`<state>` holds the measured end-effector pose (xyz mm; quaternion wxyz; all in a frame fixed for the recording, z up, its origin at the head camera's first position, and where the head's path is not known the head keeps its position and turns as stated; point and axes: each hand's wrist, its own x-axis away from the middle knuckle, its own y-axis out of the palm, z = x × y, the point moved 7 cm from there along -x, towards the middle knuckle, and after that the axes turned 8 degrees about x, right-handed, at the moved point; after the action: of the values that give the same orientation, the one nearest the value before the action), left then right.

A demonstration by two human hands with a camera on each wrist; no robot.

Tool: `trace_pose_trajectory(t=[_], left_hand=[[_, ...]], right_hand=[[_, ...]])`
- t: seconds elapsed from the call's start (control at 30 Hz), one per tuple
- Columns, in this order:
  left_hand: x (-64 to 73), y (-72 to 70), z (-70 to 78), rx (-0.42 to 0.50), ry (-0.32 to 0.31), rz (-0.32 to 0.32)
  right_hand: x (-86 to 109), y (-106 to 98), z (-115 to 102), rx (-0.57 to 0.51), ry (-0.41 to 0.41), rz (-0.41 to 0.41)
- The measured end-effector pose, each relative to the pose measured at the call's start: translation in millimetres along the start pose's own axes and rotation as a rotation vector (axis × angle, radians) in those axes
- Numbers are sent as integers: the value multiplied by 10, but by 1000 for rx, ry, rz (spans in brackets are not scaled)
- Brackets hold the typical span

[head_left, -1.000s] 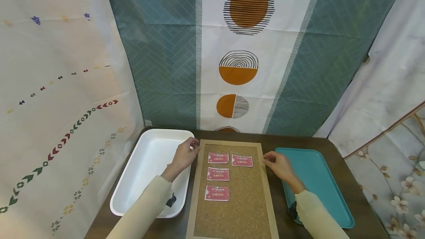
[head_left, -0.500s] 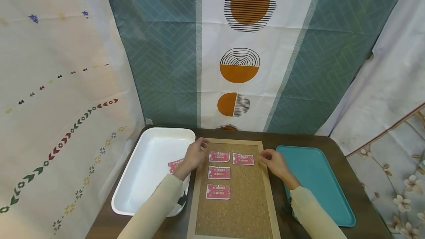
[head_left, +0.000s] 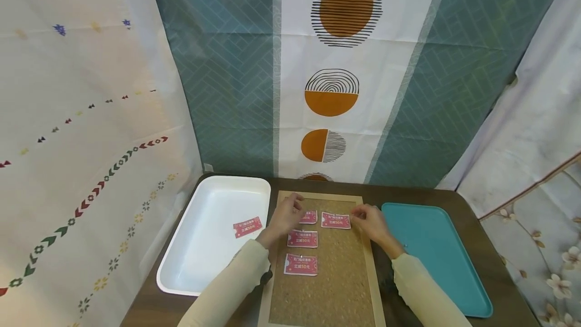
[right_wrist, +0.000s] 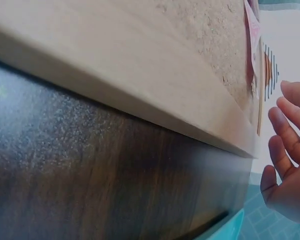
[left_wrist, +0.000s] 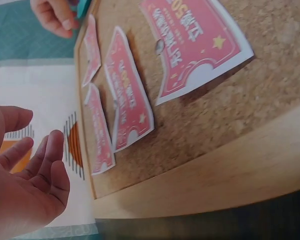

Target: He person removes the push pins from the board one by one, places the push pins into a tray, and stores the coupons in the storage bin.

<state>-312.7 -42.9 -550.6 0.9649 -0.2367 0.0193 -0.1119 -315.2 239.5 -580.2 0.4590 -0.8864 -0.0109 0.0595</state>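
Note:
A wood-framed cork board [head_left: 327, 291] lies on the table with several red paper coupons on it. A small pin shows at the edge of the nearest coupon [left_wrist: 195, 47] in the left wrist view. My left hand [head_left: 285, 217] is above the board's upper left, partly hiding the top left coupon [head_left: 309, 217]. Its fingers are loosely bent and hold nothing. My right hand [head_left: 372, 223] hovers by the right frame, fingertips near the top right coupon [head_left: 336, 220]. In the right wrist view its loosely bent fingers [right_wrist: 282, 125] hold nothing.
To the left, a white tray [head_left: 181, 266] holds one loose red coupon [head_left: 247, 227]. A teal tray [head_left: 454, 261] lies to the right, with a tiny object in it, too small to tell. Patterned curtains [head_left: 236, 90] hang behind the dark table [head_left: 417, 193].
My left hand has moved right, from the white tray's edge to over the board, uncovering the loose coupon. My right hand has shifted slightly left toward the top right coupon.

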Motion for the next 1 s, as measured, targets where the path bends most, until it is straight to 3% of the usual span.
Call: trace_pose_trajectory(t=[0.23,0.47,0.8,1.0], left_hand=[[-16,126,-33,1,-18,-4],[16,285,-112,30,-46,-33],[32,449,-50,18,-43,-83],[-4,588,-90,31,-59,-108]], right_hand=[[-51,53,-8,5,26,-35],[-141,127,-36,19,-1,-40],[-285,316,-192,27,-12,-93],[-297,388,-234,15,-21,-138]])
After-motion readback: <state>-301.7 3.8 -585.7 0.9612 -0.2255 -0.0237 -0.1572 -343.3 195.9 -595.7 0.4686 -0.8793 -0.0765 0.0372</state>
